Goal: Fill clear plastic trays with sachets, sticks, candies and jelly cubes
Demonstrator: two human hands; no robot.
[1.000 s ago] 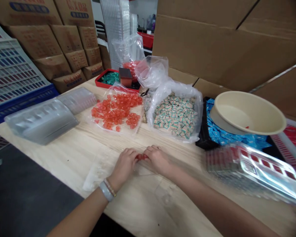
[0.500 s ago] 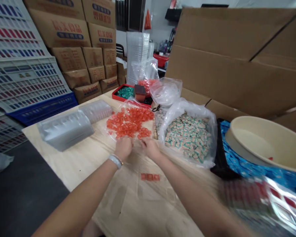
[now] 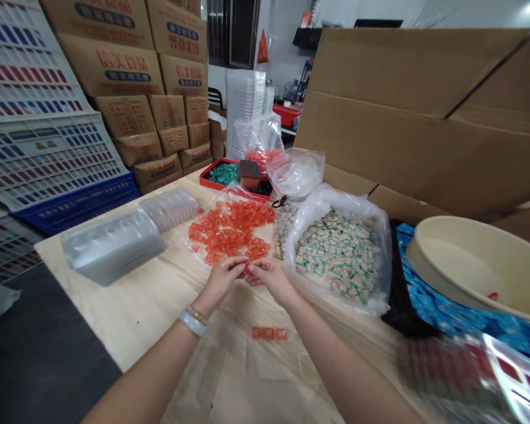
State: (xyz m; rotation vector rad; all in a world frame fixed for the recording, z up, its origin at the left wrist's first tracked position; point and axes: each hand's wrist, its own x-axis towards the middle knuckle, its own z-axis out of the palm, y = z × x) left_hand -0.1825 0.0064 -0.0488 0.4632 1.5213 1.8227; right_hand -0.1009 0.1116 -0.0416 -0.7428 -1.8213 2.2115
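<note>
My left hand [image 3: 223, 280] and my right hand [image 3: 271, 278] meet at the near edge of a pile of red, translucent wrapped pieces [image 3: 234, 227]. The fingers of both hands are closed, pinching a small red wrapped piece [image 3: 247, 269] between the fingertips. Most of that piece is hidden by the fingers. The pile lies on a clear plastic bag [image 3: 186, 247]. Closer to me, a short row of red wrapped pieces [image 3: 269, 334] lies on the wooden table [image 3: 168, 318], just beyond a clear plastic sheet [image 3: 269, 362].
Clear plastic trays [image 3: 115, 244] stand on the left. An open bag of pale, green-edged pieces [image 3: 335, 256] sits on the right, beside a cream basin [image 3: 468, 265]. Behind the pile is a red-rimmed tray [image 3: 212, 178]. Blurred shiny packaging [image 3: 459, 371] lies at the lower right.
Both hands have risen slightly and come together, fingertips now meeting around a red wrapped piece. The view has tilted a little, so the scene sits lower in the picture.
</note>
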